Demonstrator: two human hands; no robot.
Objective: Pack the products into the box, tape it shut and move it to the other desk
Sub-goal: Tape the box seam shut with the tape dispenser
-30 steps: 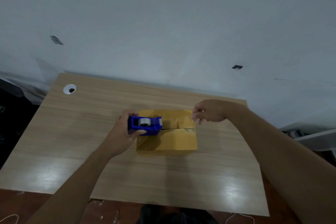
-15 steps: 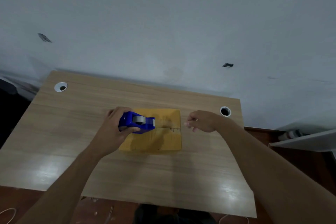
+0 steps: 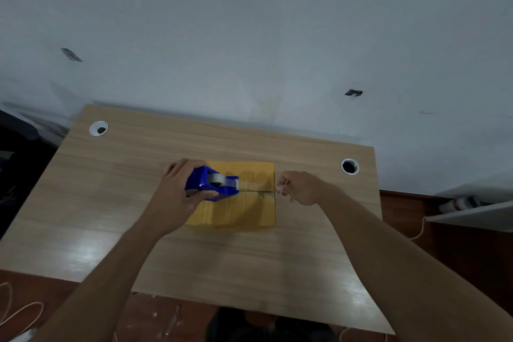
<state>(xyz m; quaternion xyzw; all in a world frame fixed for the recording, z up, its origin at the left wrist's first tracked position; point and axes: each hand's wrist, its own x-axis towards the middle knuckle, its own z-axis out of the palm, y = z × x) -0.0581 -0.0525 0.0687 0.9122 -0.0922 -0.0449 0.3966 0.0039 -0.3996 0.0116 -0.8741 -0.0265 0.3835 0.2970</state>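
A closed yellow cardboard box point(image 3: 249, 211) lies in the middle of the wooden desk point(image 3: 111, 203), its flaps meeting in a seam across the top. My left hand point(image 3: 177, 191) grips a blue tape dispenser point(image 3: 213, 184) over the box's left part, on the seam. A strip of clear tape point(image 3: 255, 182) runs from the dispenser along the seam to the box's right edge. My right hand point(image 3: 299, 187) sits at that right edge, fingers pinched on the tape's end. The box's contents are hidden.
Two round cable holes sit in the desk, one at the back left point(image 3: 98, 128) and one at the back right point(image 3: 349, 166). A grey wall stands behind. A white shelf edge point(image 3: 472, 214) is at the right. Cords lie on the reddish floor.
My left hand has drawn the dispenser leftward along the seam, lengthening the tape strip. My right hand has stayed at the box's right edge. The camera view shifted.
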